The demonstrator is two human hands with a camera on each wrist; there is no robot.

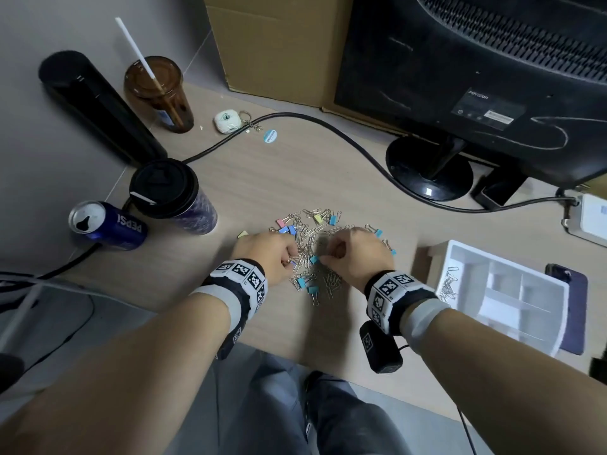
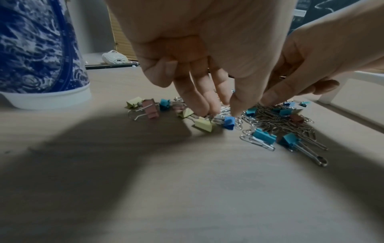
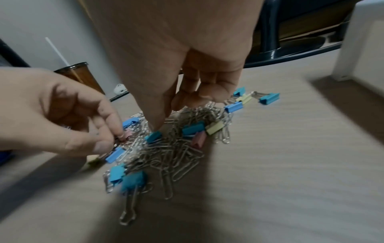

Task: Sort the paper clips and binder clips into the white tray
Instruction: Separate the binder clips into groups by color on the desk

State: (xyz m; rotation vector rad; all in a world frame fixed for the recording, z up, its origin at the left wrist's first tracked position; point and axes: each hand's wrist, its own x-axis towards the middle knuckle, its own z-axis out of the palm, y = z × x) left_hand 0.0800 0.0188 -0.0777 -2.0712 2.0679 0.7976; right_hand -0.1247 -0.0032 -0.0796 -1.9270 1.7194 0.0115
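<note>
A mixed pile of silver paper clips and coloured binder clips [image 1: 312, 247] lies on the wooden desk between my hands. My left hand [image 1: 290, 261] reaches into its left side. In the left wrist view its thumb and fingers pinch the wire handles of a blue binder clip [image 2: 228, 123]. My right hand [image 1: 323, 257] hovers over the right side with fingers curled. Its thumb tip touches a teal binder clip [image 3: 153, 136], and whether it grips anything is hidden. The white tray [image 1: 502, 326] stands to the right, with several paper clips [image 1: 448, 285] in its left compartment.
A Pepsi can [image 1: 108, 226] and a black-lidded cup [image 1: 170, 198] stand left of the pile, with an amber tumbler [image 1: 157, 93] behind them. A black cable [image 1: 328, 126] crosses the desk. The monitor stand [image 1: 430, 169] is at the back right. A phone [image 1: 571, 307] lies beside the tray.
</note>
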